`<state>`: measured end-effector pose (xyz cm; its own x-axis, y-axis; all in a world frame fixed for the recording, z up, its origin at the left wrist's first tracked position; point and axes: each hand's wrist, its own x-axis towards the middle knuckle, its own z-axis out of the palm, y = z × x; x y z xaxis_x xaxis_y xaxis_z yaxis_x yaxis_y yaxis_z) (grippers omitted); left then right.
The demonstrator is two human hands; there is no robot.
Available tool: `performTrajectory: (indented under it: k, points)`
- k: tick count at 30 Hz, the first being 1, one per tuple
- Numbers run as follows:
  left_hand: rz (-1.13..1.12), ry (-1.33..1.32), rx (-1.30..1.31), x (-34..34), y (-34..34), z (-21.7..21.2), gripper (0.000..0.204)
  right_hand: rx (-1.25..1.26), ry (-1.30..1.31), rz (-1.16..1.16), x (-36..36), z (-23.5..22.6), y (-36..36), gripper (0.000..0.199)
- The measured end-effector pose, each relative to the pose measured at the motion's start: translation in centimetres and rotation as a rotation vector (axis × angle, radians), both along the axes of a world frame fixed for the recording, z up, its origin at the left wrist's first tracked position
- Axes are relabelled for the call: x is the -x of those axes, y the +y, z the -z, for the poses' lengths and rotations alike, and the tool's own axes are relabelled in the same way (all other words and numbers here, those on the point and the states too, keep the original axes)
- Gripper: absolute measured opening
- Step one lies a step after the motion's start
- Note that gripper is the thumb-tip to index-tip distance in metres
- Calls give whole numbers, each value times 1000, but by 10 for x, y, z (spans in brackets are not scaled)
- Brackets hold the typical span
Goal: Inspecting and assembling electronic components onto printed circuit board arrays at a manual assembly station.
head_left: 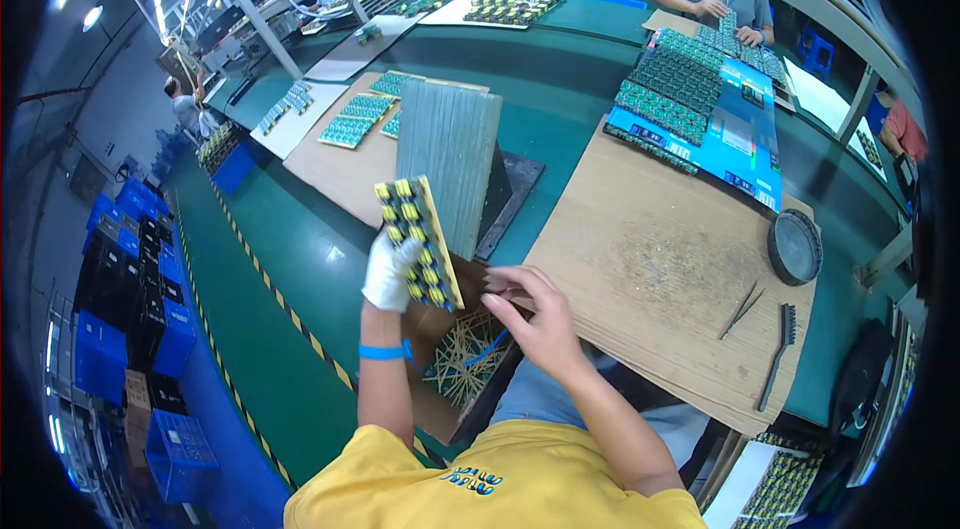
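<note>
My left hand (390,272), in a white glove with a blue band at the wrist, grips a circuit board panel (418,247). The panel is tilted upright, and rows of yellow-and-black components cover its face. Bare, my right hand (535,314) is just right of the panel, thumb and fingers curled toward each other. Something small and brownish seems to be between the fingertips, too indistinct to name. Beneath both hands a cardboard box (433,412) holds many thin pale strips (462,369) and a blue strip. Behind the panel rises a tall grey-green ridged block (455,159).
Cardboard (600,259) covers the bench at right, bearing tweezers (741,311), a black brush (777,357) and a round dark dish (795,247). Green boards (670,89) are stacked on a blue box (745,134). Another person's hands (712,9) handle boards at the far right.
</note>
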<state>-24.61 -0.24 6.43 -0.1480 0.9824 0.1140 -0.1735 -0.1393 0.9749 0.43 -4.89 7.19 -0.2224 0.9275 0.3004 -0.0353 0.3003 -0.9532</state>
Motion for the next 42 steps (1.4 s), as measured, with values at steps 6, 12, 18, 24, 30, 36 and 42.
performTrajectory:
  k: [6, 12, 18, 24, 30, 36, 42]
  points:
    - [90, -183, 133, -11, -64, 20, 77, 324, 437, -349, 54, 41, 10, 26]
    - [-6, -59, 95, 9, -88, 9, 75, 522, 502, -481, 84, 94, 9, 30]
    - [-315, 1134, 312, 24, -104, -16, 60, 183, -466, -309, 116, 159, 27, 48]
    - [-98, 1555, 339, 27, -106, -23, 51, -368, -196, -44, 93, 82, 2, 49]
    - [-17, 1718, -69, -4, -79, -62, 57, 83, -194, -307, 53, 36, 12, 30]
    - [-821, 1062, -380, -17, -59, -35, 58, 311, 704, -21, 60, 43, 2, 27]
    - [-302, 95, -70, -48, -16, -21, 49, 272, 608, -107, 64, 46, 1, 35]
